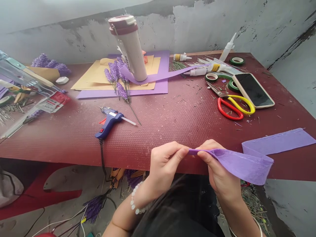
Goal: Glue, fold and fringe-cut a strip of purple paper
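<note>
- Over the near edge of the bench (172, 123), the left hand (163, 164) and right hand (221, 176) were closed in pinches, just beside each other, on the purple strip (247, 163); its end was folded narrow, and the paired grip presumably served to hold the fold flat.
- Right of the hands, the strip's wide length looped back onto the bench, apparently left slack so as not to tug.
- Farther left, a glue gun (108, 124) lay on its side, its cord (102, 158) hanging over the edge.
- Farther right, scissors (229, 96) lay beside a phone (254, 90), handles toward the person, likely for easy reach.
- Beyond these, tape rolls (211, 81) and glue bottles (226, 52) crowded the corner.
- Toward the wall (197, 26), a tumbler (132, 49) stood over paper sheets (86, 79), perhaps as a weight, partly hiding them; lavender sprigs (114, 70) lay alongside.
</note>
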`<state>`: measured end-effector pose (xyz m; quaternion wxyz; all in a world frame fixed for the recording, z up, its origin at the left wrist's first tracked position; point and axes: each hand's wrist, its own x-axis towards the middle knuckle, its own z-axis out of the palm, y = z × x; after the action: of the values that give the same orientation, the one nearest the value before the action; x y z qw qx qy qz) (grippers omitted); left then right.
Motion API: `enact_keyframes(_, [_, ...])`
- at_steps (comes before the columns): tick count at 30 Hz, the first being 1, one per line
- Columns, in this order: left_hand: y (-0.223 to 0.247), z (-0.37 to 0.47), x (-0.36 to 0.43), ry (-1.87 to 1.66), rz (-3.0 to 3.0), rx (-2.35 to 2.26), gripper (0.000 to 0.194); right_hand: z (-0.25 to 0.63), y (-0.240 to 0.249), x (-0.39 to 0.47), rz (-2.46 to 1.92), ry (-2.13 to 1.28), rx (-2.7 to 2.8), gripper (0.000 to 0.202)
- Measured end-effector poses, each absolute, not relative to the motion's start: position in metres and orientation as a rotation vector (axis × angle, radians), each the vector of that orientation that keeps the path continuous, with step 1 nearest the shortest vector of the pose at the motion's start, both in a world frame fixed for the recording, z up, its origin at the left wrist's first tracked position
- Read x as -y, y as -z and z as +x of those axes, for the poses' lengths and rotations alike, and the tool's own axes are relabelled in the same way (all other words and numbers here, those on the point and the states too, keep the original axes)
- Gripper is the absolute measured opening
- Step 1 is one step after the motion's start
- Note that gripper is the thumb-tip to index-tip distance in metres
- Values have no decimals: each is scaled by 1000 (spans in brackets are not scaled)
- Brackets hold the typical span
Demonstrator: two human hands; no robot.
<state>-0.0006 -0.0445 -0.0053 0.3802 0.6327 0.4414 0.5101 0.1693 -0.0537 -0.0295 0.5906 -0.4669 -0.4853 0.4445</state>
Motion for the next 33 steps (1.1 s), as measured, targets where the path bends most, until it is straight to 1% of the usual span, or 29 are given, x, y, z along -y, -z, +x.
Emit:
enact_keyframes(3, [4, -5, 42, -1270, 1487, -1079, 43, 168, 27, 50, -1076, -1017, 1040, 24])
enact_keyframes(4, [4, -5, 41, -1275, 1448, -1066, 43, 168, 26, 48, -1070, -1004, 999, 27])
enact_keyframes(5, [3, -5, 40, -1284, 1416, -1059, 40, 168, 25, 47, -1063, -991, 965, 29])
enact_keyframes(7, [3, -4, 40, -1299, 1398, -1059, 25, 168, 25, 45, -1056, -980, 949, 31])
enact_keyframes(9, [3, -1, 40, -1314, 1441, -1067, 8, 169, 26, 45, -1063, -982, 993, 27])
enact_keyframes(10, [4, 0, 40, -1326, 1472, -1071, 2, 169, 27, 45, -1060, -987, 1030, 23])
enact_keyframes(13, [6, 3, 42, -1371, 1556, -1073, 11, 170, 28, 46, -1022, -1029, 1161, 12])
enact_keyframes(17, [8, 5, 43, -1433, 1742, -1098, 13, 169, 29, 46, -963, -1007, 1208, 2])
enact_keyframes(23, [10, 6, 43, -1503, 1963, -1072, 12, 168, 31, 49, -1016, -920, 1235, 11])
enact_keyframes(33, [13, 5, 44, -1481, 2002, -1030, 14, 169, 32, 51, -1026, -849, 1252, 17])
